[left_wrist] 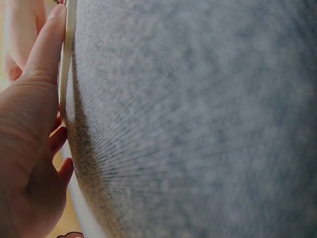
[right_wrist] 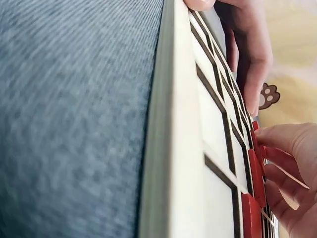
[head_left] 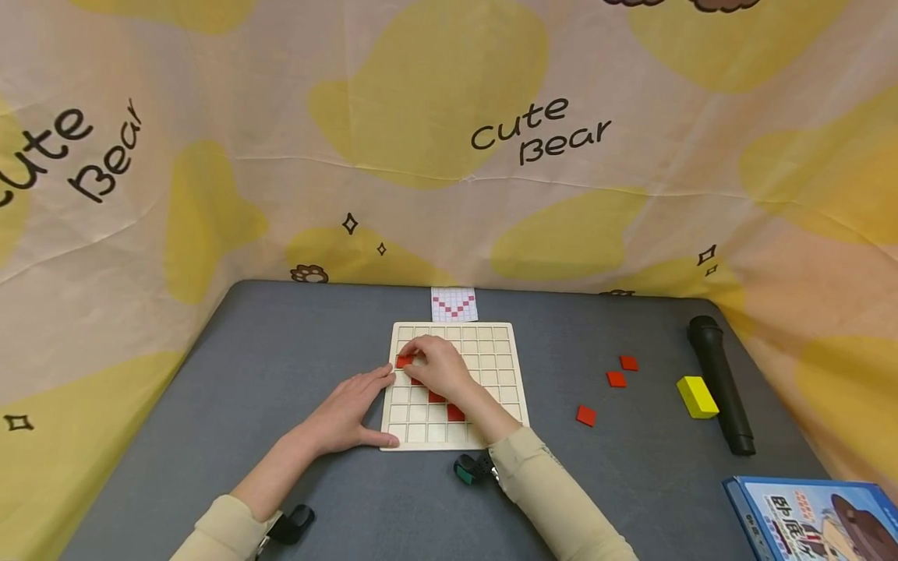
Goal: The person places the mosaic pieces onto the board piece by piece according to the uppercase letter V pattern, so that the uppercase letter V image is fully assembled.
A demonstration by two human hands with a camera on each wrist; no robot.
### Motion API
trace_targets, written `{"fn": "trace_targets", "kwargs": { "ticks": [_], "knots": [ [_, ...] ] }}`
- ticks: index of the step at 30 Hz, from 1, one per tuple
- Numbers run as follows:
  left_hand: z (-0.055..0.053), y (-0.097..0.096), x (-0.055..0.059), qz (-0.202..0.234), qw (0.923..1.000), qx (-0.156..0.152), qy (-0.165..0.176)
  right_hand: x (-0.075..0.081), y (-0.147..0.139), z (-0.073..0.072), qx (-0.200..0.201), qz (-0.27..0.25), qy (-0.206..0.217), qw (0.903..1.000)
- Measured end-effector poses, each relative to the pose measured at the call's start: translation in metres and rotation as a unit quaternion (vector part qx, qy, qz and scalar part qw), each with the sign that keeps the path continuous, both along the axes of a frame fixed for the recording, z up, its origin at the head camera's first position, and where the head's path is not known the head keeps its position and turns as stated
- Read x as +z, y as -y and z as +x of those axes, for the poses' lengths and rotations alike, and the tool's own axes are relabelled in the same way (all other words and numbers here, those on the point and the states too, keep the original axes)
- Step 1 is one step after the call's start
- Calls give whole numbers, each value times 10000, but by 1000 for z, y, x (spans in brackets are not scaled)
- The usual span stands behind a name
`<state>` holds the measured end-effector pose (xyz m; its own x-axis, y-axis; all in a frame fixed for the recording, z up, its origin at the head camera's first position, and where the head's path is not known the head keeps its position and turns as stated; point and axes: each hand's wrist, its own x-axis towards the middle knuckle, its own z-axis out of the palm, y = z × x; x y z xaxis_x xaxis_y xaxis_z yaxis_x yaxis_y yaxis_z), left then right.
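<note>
A pale gridded board [head_left: 491,436] lies on the grey table, with several red square tiles set diagonally in its cells. At the upper left of the grid my right hand [head_left: 442,372] bends over a red tile [head_left: 404,362], thumb and index finger pinching its sides. In the right wrist view those fingertips meet red tiles [right_wrist: 252,213] close to the board surface. My left hand [head_left: 351,413] lies spread along the board's left side, its fingers fairly straight and touching the edge. The left wrist view shows this hand [left_wrist: 29,124] against the board's rim.
Behind the board lies a card [head_left: 454,305] with a V of red squares. To the right are loose red tiles [head_left: 586,415], a yellow block [head_left: 698,397], a black microphone [head_left: 722,386] and a blue box [head_left: 807,514]. A patterned curtain [head_left: 421,156] encloses the table.
</note>
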<state>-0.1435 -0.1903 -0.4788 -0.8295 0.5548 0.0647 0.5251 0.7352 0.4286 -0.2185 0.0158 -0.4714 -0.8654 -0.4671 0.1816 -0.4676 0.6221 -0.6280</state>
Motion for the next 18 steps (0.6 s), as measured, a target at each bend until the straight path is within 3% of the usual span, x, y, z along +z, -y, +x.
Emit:
{"fn": "trace_targets", "kwargs": {
  "ticks": [11,18],
  "knots": [
    [0,0,1,27,10000,-2,29,-2,-4,3,175,-185,-145,9996],
    [0,0,1,15,10000,7,35,1,-17,9,-15,-543,-4,9985]
  ]
}}
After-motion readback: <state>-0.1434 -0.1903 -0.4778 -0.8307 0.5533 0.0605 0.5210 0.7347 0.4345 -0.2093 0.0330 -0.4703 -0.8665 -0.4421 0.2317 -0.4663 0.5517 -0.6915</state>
